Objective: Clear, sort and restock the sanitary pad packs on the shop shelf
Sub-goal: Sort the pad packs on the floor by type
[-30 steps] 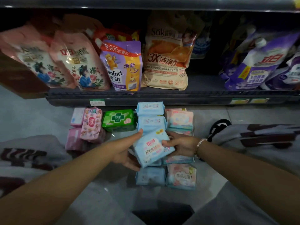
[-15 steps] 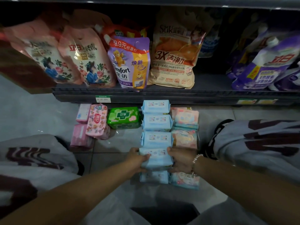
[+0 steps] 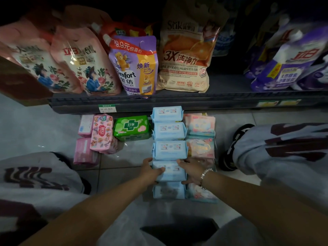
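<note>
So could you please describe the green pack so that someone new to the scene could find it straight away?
Start at the shelf edge with its white price label. On the floor just below lies a row of packs, and the green pack sits between a pink patterned pack and the blue column. It is the only green one, with a white cross.

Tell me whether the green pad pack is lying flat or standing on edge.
Lying flat: the green pad pack shows its broad printed face upward on the floor tiles.

Shop: shelf with price tag, stocked detergent pouches.
</note>
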Demonstrator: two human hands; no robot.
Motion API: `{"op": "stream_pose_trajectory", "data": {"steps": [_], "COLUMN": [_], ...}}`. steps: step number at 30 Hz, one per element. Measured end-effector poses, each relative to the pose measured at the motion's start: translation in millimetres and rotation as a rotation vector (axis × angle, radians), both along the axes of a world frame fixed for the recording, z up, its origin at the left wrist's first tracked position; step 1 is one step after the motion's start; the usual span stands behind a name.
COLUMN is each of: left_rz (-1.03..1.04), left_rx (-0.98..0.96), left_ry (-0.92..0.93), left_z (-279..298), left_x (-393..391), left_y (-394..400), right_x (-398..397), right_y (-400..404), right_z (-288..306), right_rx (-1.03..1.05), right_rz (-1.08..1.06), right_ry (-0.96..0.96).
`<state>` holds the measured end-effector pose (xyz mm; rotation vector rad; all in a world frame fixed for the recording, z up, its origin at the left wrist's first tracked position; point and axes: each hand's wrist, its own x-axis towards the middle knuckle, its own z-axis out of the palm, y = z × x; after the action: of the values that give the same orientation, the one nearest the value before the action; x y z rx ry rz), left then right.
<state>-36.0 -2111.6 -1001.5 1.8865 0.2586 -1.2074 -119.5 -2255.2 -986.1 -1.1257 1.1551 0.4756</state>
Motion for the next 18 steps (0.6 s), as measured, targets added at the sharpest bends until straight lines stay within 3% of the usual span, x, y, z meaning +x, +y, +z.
{"op": "stream_pose_trajectory", "data": {"steps": [6,13,18], "left_rz": [0.009,-0.157,-0.247], "left_rx": [0.02,0.002,-0.092], "left_ry": [-0.029,-0.302,-0.568], "left_z": [8,47,98], "left_x": [12,20,28], "left_y": [-10,-25,-37], "right_x": [1,17,35], "right_y": [-9,-26,-31], "right_z": [3,56,103], "right_rx": [-0.113,-0.438,-0.626], "right_rz": [0.129,0.21,0.203], "right_ry": [0.047,-0.066,-0.298]}}
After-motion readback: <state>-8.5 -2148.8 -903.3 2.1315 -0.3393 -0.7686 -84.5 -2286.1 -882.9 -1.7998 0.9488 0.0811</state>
